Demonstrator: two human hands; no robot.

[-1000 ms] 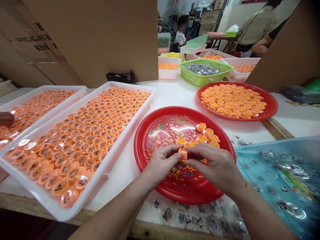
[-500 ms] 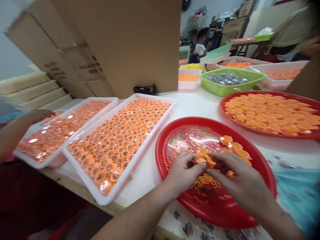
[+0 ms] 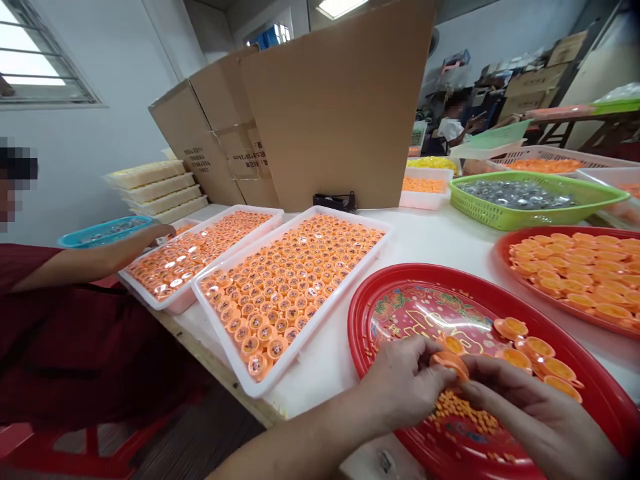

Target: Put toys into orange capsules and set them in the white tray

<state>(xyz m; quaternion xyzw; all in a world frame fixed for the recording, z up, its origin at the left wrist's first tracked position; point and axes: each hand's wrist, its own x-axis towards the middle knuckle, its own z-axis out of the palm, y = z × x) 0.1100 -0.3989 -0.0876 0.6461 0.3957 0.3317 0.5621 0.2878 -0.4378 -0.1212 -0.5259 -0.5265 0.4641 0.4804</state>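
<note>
Above the red tray (image 3: 425,273), my left hand (image 3: 407,380) pinches a small orange plastic cup (image 3: 453,362) between thumb and fingers. My right hand (image 3: 537,410) meets it from the other side, its thumb and fingertips closed at the cup's right edge. Part of the cup is hidden by my fingers. Loose yellow-orange pellets (image 3: 463,408) lie in the tray below my hands. On the tray's right side sit several orange cups (image 3: 537,348) with yellowish insides and small side tabs.
A white tray (image 3: 295,357) of orange cups with printed centres stands left, another white tray (image 3: 175,303) beyond. A co-worker's arm (image 3: 95,260) reaches there. A second red tray (image 3: 505,250), a green basket (image 3: 480,212) and a cardboard sheet (image 3: 345,113) stand behind.
The view has swung left and up, so things appear further right and lower. My hands still hold the orange cup together over the red tray.
</note>
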